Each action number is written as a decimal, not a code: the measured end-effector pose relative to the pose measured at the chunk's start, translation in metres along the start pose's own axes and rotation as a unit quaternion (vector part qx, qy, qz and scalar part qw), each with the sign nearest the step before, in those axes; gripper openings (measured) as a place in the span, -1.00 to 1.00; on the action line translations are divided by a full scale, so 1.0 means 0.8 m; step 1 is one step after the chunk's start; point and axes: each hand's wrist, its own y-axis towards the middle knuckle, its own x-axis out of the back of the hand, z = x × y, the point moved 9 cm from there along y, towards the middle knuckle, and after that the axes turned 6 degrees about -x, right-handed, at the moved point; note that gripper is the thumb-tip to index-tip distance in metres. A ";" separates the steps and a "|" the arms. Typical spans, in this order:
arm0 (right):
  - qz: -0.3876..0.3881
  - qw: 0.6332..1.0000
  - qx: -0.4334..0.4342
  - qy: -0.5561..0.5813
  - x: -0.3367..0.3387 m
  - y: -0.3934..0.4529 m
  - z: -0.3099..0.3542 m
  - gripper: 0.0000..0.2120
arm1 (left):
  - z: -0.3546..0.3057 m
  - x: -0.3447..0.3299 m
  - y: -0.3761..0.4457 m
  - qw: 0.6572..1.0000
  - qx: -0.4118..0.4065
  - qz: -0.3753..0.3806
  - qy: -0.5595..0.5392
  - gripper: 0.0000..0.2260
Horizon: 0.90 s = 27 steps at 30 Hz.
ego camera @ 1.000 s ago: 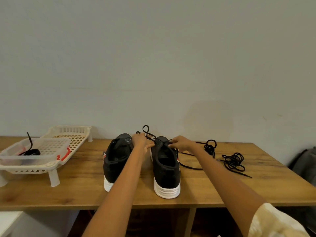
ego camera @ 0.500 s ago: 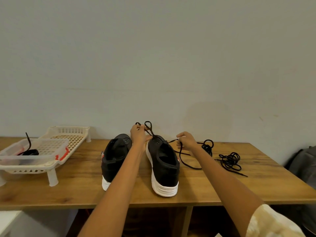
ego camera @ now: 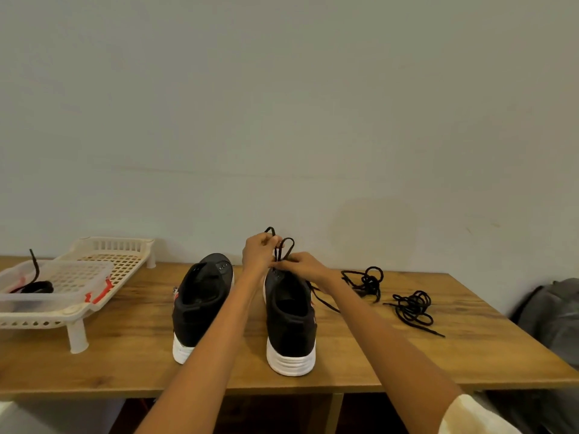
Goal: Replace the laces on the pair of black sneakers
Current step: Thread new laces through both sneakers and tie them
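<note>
On the wooden table (ego camera: 360,349), both hands' grips pinch the white-soled black sneaker's (ego camera: 289,317) lace (ego camera: 283,250).

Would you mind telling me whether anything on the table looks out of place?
Only mildly: a black lace lies in the clear tub on the cream rack, one end sticking up over the rim.

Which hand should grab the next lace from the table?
The right hand, probably. The loose laces lie on the table on its side, right of both shoes. The left hand would have to cross over.
</note>
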 end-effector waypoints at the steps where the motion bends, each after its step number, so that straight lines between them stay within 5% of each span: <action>1: 0.010 1.000 0.004 -0.006 -0.007 0.001 0.001 -0.63 | -0.001 0.000 0.001 1.000 -0.006 -0.002 0.008 -0.82; 9: -0.042 0.992 0.021 -0.115 -0.005 0.015 0.006 -0.74 | -0.004 0.030 -0.004 0.990 -0.011 -0.085 -0.108 -0.87; 18: -0.031 0.995 0.001 -0.095 -0.003 0.020 0.002 -0.67 | -0.035 0.068 -0.001 0.967 -0.055 -0.131 -0.212 -0.88; 22: -0.047 0.995 -0.034 0.086 0.039 0.013 -0.004 -0.72 | -0.020 0.069 0.001 0.983 0.003 -0.105 -0.149 -0.88; 27: -0.149 0.920 -0.026 0.362 0.136 -0.001 0.021 -0.94 | -0.073 0.099 0.002 0.971 -0.085 -0.171 -0.141 -0.82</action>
